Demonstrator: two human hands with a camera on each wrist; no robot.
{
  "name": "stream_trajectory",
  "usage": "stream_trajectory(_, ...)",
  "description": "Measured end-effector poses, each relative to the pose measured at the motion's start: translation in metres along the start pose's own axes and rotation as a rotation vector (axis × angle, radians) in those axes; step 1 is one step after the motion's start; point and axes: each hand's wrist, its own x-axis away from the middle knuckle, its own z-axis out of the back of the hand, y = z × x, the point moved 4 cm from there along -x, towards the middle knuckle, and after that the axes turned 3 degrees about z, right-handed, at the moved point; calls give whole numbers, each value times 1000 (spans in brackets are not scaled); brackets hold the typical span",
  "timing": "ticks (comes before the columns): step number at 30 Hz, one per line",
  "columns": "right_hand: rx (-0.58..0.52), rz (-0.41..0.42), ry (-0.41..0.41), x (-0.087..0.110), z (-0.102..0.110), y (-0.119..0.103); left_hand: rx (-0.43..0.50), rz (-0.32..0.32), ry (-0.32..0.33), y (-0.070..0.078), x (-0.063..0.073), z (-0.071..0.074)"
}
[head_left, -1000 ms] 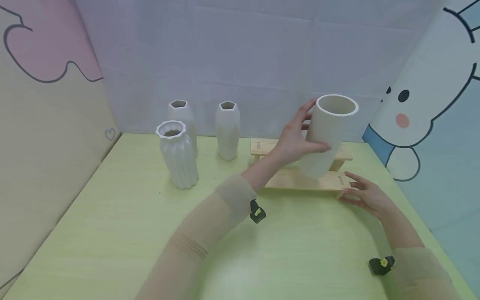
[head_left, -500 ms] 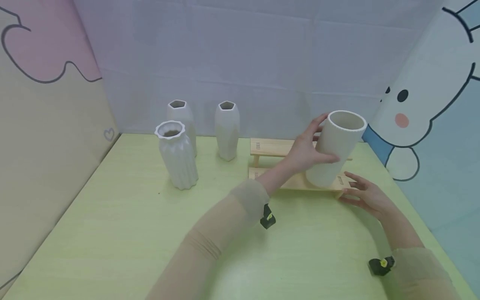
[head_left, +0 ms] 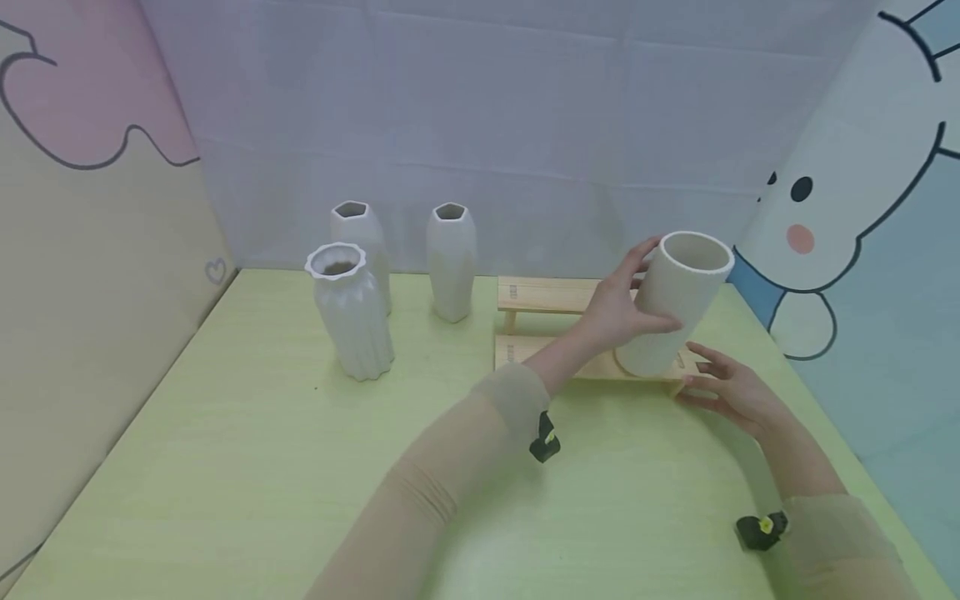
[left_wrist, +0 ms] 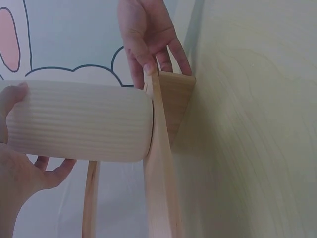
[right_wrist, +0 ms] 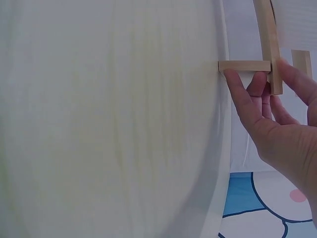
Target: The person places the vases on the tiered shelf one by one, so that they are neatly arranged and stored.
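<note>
A tall white cylindrical vase (head_left: 678,300) stands at the right end of the two-tier wooden stand's (head_left: 540,293) lower shelf, tilted slightly in the head view. My left hand (head_left: 621,310) grips it from the left side, thumb across the front and fingers behind. In the left wrist view the base of the ribbed vase (left_wrist: 89,124) meets the shelf board with a thin dark gap along part of it. My right hand (head_left: 738,398) pinches the shelf's right end. The right wrist view shows its thumb on top of the board (right_wrist: 270,44) and fingers by the leg (right_wrist: 245,65).
Left of the stand are a fluted white vase (head_left: 356,321) with a wavy rim and two faceted white vases, one behind it (head_left: 369,237) and one apart (head_left: 452,262). All rest on the pale green table (head_left: 225,467). A light cloth (head_left: 420,100) hangs behind.
My left hand has moved right and down, lowering the cylindrical vase to the lower shelf. The right hand keeps its hold at the shelf's end.
</note>
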Motion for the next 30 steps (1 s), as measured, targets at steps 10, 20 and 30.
stream_trajectory(10,21,-26,6,-1,1,0,-10,-6,-6,-2,-3,-4)
stream_trajectory(20,44,-47,12,-2,1,1,-37,-18,-47,-3,-4,-6)
stream_trajectory(30,80,-32,11,-3,3,3,-78,-21,-67,-2,-3,-7)
